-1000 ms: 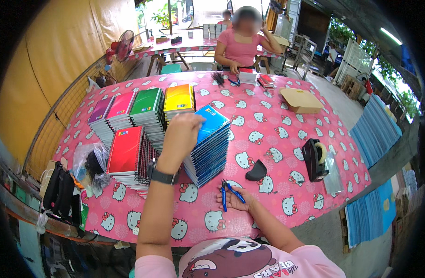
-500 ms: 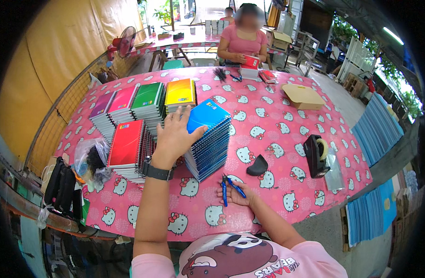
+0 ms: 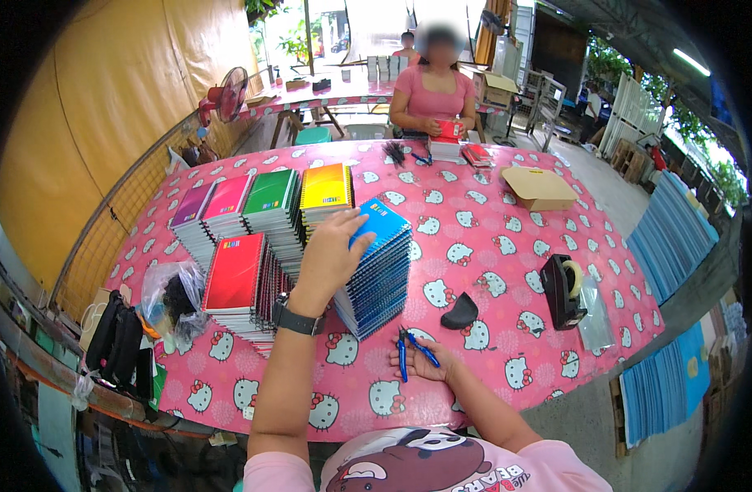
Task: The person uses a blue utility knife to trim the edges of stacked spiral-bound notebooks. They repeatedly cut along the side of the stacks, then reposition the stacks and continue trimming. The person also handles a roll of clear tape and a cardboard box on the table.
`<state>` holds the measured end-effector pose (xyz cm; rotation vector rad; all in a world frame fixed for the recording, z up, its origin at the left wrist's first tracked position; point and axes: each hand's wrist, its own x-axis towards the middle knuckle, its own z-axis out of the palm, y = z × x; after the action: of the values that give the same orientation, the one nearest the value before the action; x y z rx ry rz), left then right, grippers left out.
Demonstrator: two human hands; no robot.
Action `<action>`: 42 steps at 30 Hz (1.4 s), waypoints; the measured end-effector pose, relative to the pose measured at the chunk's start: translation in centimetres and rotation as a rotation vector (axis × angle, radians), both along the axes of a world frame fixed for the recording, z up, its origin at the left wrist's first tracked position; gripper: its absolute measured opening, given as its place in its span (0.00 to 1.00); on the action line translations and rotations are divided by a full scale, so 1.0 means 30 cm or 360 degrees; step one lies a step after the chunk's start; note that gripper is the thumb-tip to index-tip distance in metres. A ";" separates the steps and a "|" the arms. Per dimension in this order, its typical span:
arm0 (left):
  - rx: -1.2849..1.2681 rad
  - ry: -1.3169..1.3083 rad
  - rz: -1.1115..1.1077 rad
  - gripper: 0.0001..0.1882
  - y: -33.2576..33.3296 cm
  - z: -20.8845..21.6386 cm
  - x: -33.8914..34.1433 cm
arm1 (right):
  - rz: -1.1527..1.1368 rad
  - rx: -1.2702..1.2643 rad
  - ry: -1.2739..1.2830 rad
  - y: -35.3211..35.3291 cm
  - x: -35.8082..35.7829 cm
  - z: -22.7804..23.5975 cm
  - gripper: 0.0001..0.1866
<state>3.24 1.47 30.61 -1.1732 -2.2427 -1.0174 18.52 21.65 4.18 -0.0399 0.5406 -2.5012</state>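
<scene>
Six stacks of notebooks had been formed on the patterned counter (image 3: 482,385), and the sorting by cover colour looked complete. A tall stack of blue notebooks (image 3: 374,283) stood at the centre of the frame. At left of centre, a row was made up of purple notebooks (image 3: 193,207), pink notebooks (image 3: 228,197), green notebooks (image 3: 269,193) and yellow notebooks (image 3: 326,187), with red notebooks (image 3: 235,271) set below it. Coil binding was already in place along the visible edges of the blue, red and yellow stacks; whether any notebook was left unfinished could not be told.

The left hand (image 3: 333,252) was laid over the left edge of the top blue cover, its fingers extended and the thumb apart, nothing being pinched. In the right hand (image 3: 436,361), at lower centre, blue-handled pliers (image 3: 403,361) were held with handles parted, cradled by loosely bent fingers; no notebook was touched by the tool.

At upper centre, a red notebook (image 3: 450,129) was held by a co-worker (image 3: 433,88) above a white-edged stack (image 3: 445,152), so work there seemed unfinished.
</scene>
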 end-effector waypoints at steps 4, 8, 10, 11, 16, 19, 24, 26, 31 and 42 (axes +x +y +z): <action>-0.0192 0.0054 -0.0006 0.21 -0.006 0.002 0.010 | 0.0059 -0.0053 0.0036 0.002 -0.003 -0.018 0.31; -0.0287 -0.0008 0.0036 0.32 -0.009 0.032 0.001 | 0.0045 -0.0027 0.0026 -0.002 -0.007 -0.018 0.29; -0.0471 0.0073 0.0247 0.40 0.020 0.053 0.011 | 0.0059 -0.0041 0.0012 0.004 -0.001 -0.016 0.29; -0.0557 -0.0029 0.0270 0.44 0.038 0.061 0.006 | 0.0047 -0.0018 -0.0004 0.006 0.000 -0.013 0.30; -0.0934 -0.0327 0.0434 0.58 0.114 0.111 -0.011 | 0.0062 -0.0029 -0.0008 0.004 -0.008 -0.009 0.29; -0.0970 -0.0351 0.0471 0.58 0.123 0.100 -0.019 | 0.0051 -0.0034 0.0000 0.005 -0.006 -0.006 0.30; -0.1019 -0.0327 0.0553 0.60 0.123 0.073 -0.035 | 0.0077 -0.0033 -0.0001 -0.001 -0.013 -0.001 0.30; -0.1009 -0.0348 0.0540 0.60 0.123 0.074 -0.039 | 0.0070 -0.0013 -0.0013 0.000 -0.012 0.000 0.30; -0.0941 -0.0372 0.0515 0.59 0.117 0.065 -0.034 | 0.0047 -0.0014 0.0043 -0.002 -0.006 0.001 0.31; -0.1028 -0.0236 0.0464 0.49 0.106 0.064 -0.019 | -0.0045 0.0013 0.0004 -0.004 0.005 -0.008 0.30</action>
<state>2.68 4.65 32.54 -0.9649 -2.8659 -0.2684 18.66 21.54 3.94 -0.0328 0.5559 -2.5268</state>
